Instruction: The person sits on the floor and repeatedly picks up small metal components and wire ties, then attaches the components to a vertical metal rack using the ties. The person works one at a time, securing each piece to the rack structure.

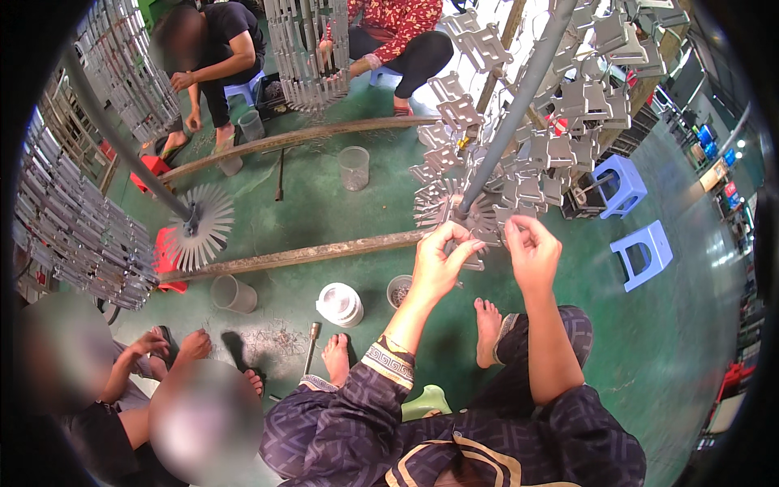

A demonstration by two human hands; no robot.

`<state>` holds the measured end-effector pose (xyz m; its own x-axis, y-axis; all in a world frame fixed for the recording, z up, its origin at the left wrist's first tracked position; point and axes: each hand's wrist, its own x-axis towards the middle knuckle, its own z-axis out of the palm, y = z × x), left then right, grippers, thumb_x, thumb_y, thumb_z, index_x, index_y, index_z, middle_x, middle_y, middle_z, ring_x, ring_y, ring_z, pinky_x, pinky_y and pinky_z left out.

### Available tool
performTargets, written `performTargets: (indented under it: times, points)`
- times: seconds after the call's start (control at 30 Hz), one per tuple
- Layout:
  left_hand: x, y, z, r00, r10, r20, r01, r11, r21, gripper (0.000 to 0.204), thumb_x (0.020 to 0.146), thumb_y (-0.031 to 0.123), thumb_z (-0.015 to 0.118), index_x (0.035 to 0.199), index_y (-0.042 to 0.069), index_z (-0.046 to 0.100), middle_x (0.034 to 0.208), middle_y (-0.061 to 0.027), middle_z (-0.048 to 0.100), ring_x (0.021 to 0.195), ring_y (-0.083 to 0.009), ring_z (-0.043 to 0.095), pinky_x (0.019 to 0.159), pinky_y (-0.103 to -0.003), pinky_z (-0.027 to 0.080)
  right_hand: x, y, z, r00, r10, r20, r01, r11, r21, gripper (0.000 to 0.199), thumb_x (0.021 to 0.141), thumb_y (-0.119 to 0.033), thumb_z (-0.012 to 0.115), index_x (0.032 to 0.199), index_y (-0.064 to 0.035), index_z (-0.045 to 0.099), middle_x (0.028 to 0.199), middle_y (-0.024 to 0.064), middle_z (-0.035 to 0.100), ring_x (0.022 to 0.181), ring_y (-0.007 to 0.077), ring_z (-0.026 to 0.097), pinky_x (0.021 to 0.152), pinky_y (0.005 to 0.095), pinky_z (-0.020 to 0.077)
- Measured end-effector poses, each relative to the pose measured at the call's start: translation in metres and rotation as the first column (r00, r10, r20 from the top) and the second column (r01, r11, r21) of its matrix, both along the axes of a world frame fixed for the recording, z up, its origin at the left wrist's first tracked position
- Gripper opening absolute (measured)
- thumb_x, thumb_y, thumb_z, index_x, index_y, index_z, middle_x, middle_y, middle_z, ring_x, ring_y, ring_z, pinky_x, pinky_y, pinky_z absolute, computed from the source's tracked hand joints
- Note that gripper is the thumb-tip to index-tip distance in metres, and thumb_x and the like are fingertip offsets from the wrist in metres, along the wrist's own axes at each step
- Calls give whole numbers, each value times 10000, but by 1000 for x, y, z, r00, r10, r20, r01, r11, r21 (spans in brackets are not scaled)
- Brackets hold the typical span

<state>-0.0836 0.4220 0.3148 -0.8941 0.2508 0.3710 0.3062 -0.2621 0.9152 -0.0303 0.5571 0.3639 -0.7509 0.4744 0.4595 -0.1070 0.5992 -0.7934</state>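
Observation:
At the lower end of a grey pole, both my hands are raised beside a slotted metal disc. My left hand is closed, thumb and fingertips pressed together against the metal at the disc's near edge. What it pinches is too small to name. To its right, my right hand is also closed in a pinch, and its fingertips hide whatever lies in them. Rows of grey metal brackets hang around the pole just beyond my hands. A small metal piece shows below my left fingertips.
Wooden beams cross the green floor. A white bucket, a small tub of metal bits and a socket wrench are near my feet. Blue stools stand at right. Other people sit at left and across, beside racks of metal strips.

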Motion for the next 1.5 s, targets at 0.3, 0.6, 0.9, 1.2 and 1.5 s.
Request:
performTargets:
  times: [0.3, 0.6, 0.9, 1.2, 1.5]
  points:
    - [-12, 11, 4, 983, 95, -157, -118, 983, -142, 137, 729, 70, 701, 740, 15, 576, 687, -31, 605, 636, -87, 537, 605, -245, 433, -31, -5, 16, 980, -55, 191, 47, 998, 47, 238, 798, -200, 622, 756, 34, 633, 470, 68, 546, 420, 86, 513, 450, 252, 404]
    - [-4, 16, 7, 979, 142, -144, -165, 973, -160, 213, 700, 165, 720, 712, 34, 553, 646, -66, 552, 620, -219, 535, 563, -342, 411, -12, -4, 23, 960, 93, 264, -75, 994, -79, 225, 835, -166, 580, 717, 21, 623, 496, 32, 558, 443, 62, 528, 432, 219, 424]
    - [-6, 21, -1, 967, 136, -217, -185, 957, -224, 231, 702, 208, 721, 726, 54, 550, 637, -66, 533, 621, -229, 529, 552, -356, 402, -4, -4, 27, 958, 125, 259, -104, 990, -93, 223, 835, -157, 575, 710, 23, 617, 487, 34, 552, 437, 66, 526, 426, 220, 419]
    - [-7, 21, 2, 990, 64, -123, -98, 951, -294, 238, 708, 216, 718, 737, 50, 550, 655, -74, 540, 640, -235, 544, 568, -356, 419, -2, -2, 22, 961, 114, 254, -107, 993, -40, 230, 827, -165, 591, 678, 9, 610, 471, 18, 540, 436, 53, 517, 420, 211, 385]
    - [-10, 18, 0, 997, -49, -56, 32, 962, -271, 195, 704, 166, 711, 758, 34, 578, 677, -86, 558, 599, -211, 548, 559, -340, 433, 10, 9, -28, 980, 89, 176, -91, 996, 1, 462, 585, -268, 823, 889, 3, 605, 729, 23, 573, 554, 46, 461, 471, 216, 406]
